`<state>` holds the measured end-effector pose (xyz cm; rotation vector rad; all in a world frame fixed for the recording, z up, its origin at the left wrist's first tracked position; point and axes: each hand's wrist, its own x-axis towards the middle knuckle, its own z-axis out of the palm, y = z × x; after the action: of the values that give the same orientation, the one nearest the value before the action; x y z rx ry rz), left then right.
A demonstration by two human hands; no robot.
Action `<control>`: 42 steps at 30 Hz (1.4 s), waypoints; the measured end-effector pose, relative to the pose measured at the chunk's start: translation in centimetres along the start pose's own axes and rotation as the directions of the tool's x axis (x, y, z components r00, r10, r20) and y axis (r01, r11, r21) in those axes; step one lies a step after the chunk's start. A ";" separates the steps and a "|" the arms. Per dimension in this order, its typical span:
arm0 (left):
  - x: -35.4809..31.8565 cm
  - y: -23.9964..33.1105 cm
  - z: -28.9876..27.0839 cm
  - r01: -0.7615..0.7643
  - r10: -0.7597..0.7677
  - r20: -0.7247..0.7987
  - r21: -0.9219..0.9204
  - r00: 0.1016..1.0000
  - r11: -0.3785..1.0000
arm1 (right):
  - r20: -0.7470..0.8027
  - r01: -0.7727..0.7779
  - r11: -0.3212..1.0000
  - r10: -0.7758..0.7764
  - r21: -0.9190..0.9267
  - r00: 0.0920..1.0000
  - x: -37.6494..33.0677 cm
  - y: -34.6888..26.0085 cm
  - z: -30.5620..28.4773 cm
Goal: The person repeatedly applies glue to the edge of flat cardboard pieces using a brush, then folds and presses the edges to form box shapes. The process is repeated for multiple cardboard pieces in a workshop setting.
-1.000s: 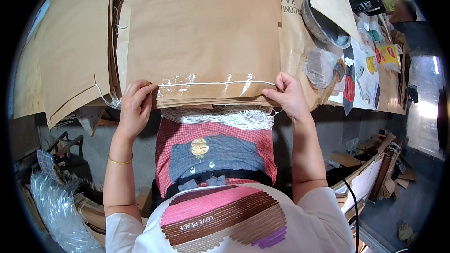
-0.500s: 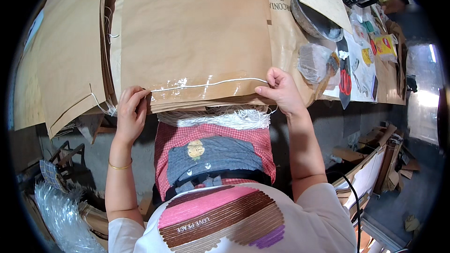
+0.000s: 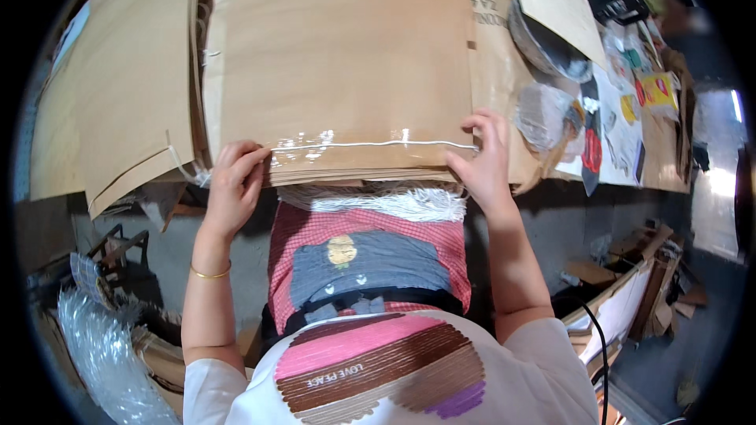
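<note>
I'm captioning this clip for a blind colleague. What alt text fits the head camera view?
Seen from above, a person's left hand and right hand grip the near edge of a stack of brown paper sheets on a cluttered table. Clear tape runs along that edge, and white fringe hangs below it.

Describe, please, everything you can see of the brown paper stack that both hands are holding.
The brown paper stack is a thick pile of kraft-like sheets lying flat on the worktable, its near edge overhanging toward the person. A shiny strip of clear film and a thin white cord run along that edge. The left hand grips the near left corner; the right hand presses the near right corner. More brown sheets lie at both sides.
</note>
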<state>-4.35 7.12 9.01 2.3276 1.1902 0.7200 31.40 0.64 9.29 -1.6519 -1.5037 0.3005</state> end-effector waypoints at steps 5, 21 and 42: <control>1.5 1.4 -2.8 -0.003 0.005 0.183 -0.011 0.983 1.000 | 0.236 0.424 0.904 -0.400 -0.057 0.885 -0.5 1.0 0.2; 2.5 -1.1 -1.7 0.455 -0.451 0.097 -0.016 0.887 0.890 | 0.157 -0.203 0.968 0.225 -0.145 0.961 0.9 -0.3 2.6; -0.6 0.0 0.7 0.225 -0.295 0.097 0.438 0.951 0.870 | 0.106 -0.022 0.893 0.077 -0.450 0.991 -1.7 -0.7 2.1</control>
<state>-4.24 6.57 8.35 2.4245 1.6765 0.1812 29.09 -0.10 7.89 -2.0671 -1.7153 0.0813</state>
